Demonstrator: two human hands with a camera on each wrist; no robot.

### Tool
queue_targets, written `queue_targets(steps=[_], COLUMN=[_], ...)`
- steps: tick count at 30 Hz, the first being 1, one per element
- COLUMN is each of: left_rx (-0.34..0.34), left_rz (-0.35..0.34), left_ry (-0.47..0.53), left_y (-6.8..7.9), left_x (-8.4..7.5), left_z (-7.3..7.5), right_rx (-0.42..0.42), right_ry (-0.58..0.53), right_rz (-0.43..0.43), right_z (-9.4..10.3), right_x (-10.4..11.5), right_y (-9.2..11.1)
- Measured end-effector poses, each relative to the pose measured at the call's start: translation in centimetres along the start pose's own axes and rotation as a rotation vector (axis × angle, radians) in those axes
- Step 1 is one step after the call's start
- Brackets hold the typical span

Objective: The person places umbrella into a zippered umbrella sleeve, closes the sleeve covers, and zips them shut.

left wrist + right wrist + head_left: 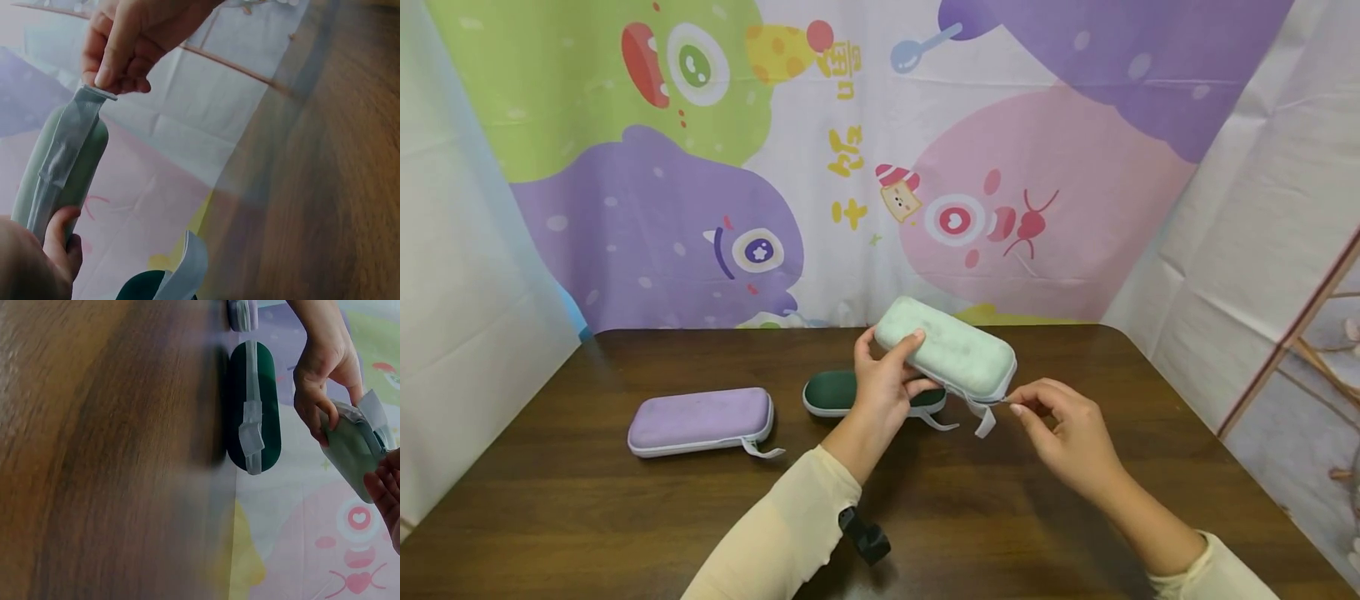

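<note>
A mint green zip case [955,346] is held up above the table, tilted down to the right. My left hand [886,375] grips its left part, thumb on top and fingers underneath. At its right corner my right hand [1071,429] pinches the end of the zipper between thumb and forefinger. A pale fabric strap [984,419] hangs from the case near that corner. The left wrist view shows the grey zipper band [62,147] along the case's side, with the right fingers at its end. Behind the left hand lies a dark green case [829,392], partly hidden by it.
A lilac zip case [700,421] with a pale strap lies on the left of the brown wooden table [970,533]. A printed cartoon curtain [850,275] hangs along the table's back edge. White cloth walls stand at both sides.
</note>
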State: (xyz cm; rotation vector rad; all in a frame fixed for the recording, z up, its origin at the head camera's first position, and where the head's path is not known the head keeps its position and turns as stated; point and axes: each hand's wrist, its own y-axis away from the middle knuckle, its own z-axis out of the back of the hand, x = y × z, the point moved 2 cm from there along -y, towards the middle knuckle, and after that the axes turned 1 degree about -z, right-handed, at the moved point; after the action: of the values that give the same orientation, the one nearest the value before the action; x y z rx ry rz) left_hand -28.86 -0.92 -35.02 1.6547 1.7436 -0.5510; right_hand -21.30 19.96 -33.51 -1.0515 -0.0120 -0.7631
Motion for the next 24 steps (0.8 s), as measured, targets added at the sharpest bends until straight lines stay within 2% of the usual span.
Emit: queue_targets(steps=[7,24], left_rx=[-0.051,-0.182], left_rz=[-0.005,-0.055], left_ry=[0.037,0.157], left_y=[0.6,1.9], left_x=[0.0,1.2], left_z=[-0.3,-1.4], right_rx=[-0.013,-0.051], right_ry=[-0.03,-0.101], right_rz=[-0.004,-0.11], right_z=[-0.3,-1.2], right_x=[0.0,0.1], right_y=[-0.2,-0.1])
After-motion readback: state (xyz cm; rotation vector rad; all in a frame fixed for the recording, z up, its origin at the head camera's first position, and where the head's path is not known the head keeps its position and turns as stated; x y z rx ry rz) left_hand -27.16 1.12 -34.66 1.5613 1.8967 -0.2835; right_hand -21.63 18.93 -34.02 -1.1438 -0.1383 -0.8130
